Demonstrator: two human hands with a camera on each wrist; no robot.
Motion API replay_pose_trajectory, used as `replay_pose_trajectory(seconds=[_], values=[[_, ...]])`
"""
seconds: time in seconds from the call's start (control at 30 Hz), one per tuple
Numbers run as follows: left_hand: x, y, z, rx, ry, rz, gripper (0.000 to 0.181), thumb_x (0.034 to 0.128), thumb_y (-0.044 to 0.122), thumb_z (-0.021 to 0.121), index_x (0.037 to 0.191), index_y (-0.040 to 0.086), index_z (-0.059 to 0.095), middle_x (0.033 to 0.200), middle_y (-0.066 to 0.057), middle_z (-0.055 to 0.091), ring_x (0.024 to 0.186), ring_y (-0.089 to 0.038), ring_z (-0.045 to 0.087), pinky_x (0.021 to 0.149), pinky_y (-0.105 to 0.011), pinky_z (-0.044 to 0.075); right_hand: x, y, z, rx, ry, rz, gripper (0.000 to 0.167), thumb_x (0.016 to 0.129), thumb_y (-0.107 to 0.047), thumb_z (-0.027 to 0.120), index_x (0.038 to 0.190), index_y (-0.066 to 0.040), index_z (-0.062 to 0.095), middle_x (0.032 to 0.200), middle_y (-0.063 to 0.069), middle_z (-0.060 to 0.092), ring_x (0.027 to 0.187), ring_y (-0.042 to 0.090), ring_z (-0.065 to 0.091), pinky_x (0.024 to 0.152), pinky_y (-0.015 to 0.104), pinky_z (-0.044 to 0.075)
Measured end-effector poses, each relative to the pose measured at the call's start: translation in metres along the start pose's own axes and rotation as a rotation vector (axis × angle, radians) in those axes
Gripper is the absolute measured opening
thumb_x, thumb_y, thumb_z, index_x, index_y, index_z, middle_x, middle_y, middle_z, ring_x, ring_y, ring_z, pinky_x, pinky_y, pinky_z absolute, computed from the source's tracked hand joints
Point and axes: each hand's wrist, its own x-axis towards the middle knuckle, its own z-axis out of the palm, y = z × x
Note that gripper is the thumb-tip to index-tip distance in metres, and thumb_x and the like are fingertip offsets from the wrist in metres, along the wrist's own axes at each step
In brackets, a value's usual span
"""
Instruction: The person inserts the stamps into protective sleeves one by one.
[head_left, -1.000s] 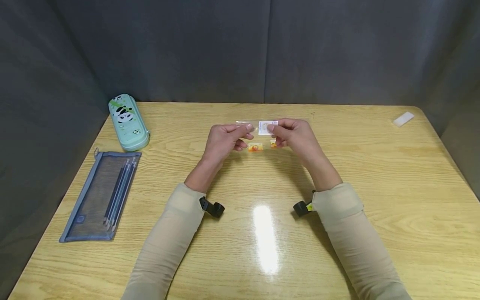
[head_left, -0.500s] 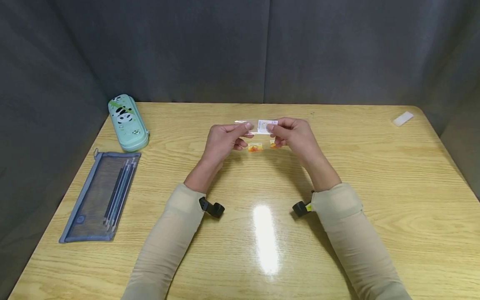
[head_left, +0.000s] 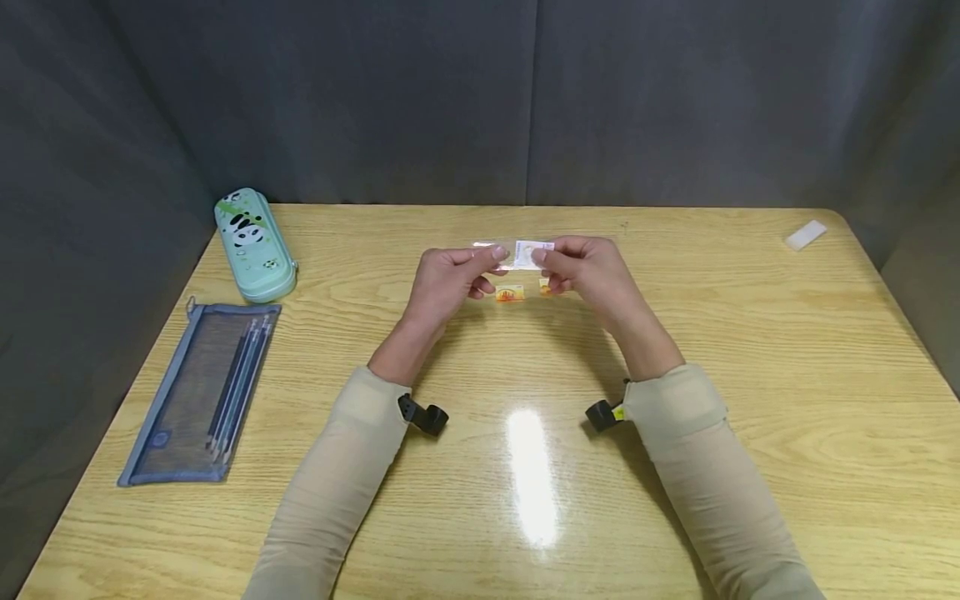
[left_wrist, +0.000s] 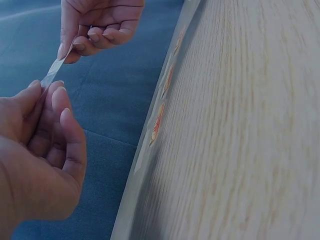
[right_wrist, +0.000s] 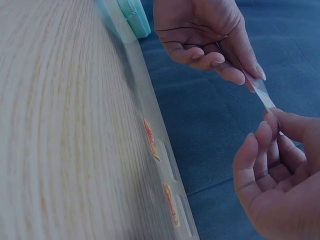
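Note:
Near the far edge of the table, both hands hold up a clear plastic sleeve (head_left: 491,260), with a small white stamp-like piece (head_left: 527,254) showing at it. My left hand (head_left: 450,275) pinches the sleeve's left part between thumb and fingers. On the other side, my right hand (head_left: 596,271) pinches it with the thumb over the white piece, hiding part of that piece. Edge-on, the sleeve (left_wrist: 52,72) spans the two hands in the left wrist view. Below, a small orange-and-yellow printed piece (head_left: 509,293) lies on the table, and another (head_left: 545,287) is partly covered by the right hand.
A mint panda pencil case (head_left: 257,246) stands at the back left. In front of it lies a blue mesh zip pouch (head_left: 176,400) with several pencils (head_left: 238,387). A white eraser-like block (head_left: 806,235) is at the far right. Dark curtain (head_left: 525,100) borders the table.
The sleeve tilts slightly, so its glare shifts. Both hands keep their grip and stay almost in place.

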Motion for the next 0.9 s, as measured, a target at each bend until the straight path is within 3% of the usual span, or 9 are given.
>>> replay_pose_trajectory(seconds=[0.17,0.43,0.63,0.9], values=[[-0.0003,0.0002,-0.0001,-0.005,-0.021,0.003,0.036,0.0947,0.036,0.073,0.106,0.003,0.08,0.099,-0.017,0.077,0.063,-0.01,0.066,0.06,-0.022,0.055,0.0009,0.0014,0.0006,-0.018,-0.01,-0.003,0.02,0.097,-0.022,0.071,0.098,-0.002,0.068,0.075,-0.004,0.062,0.065,0.01,0.058,0.066,0.023,0.056],[-0.0006,0.001,0.0009,-0.039,-0.072,-0.017,0.029,0.095,0.029,0.073,0.107,0.003,0.079,0.08,0.003,0.075,0.063,-0.01,0.067,0.058,-0.021,0.055,0.0014,0.0035,0.0021,-0.055,-0.042,-0.007,0.024,0.097,-0.026,0.069,0.1,-0.002,0.068,0.076,-0.004,0.062,0.065,0.009,0.058,0.068,0.023,0.055],[-0.0004,-0.0012,0.0009,-0.126,-0.05,-0.039,0.03,0.0955,0.026,0.073,0.116,0.005,0.076,0.088,-0.005,0.076,0.062,-0.01,0.07,0.06,-0.022,0.06,0.0018,0.0048,0.0022,0.003,-0.021,-0.018,0.032,0.1,-0.025,0.066,0.118,0.002,0.065,0.088,-0.003,0.065,0.068,0.009,0.062,0.07,0.024,0.059],[-0.0006,-0.0005,0.0029,-0.13,-0.045,-0.06,0.029,0.0949,0.024,0.074,0.118,0.006,0.076,0.096,-0.01,0.075,0.066,-0.011,0.072,0.066,-0.027,0.062,0.0015,0.0034,0.002,0.024,0.01,-0.022,0.029,0.1,-0.02,0.067,0.117,0.003,0.065,0.087,-0.003,0.064,0.068,0.009,0.061,0.067,0.022,0.058]])
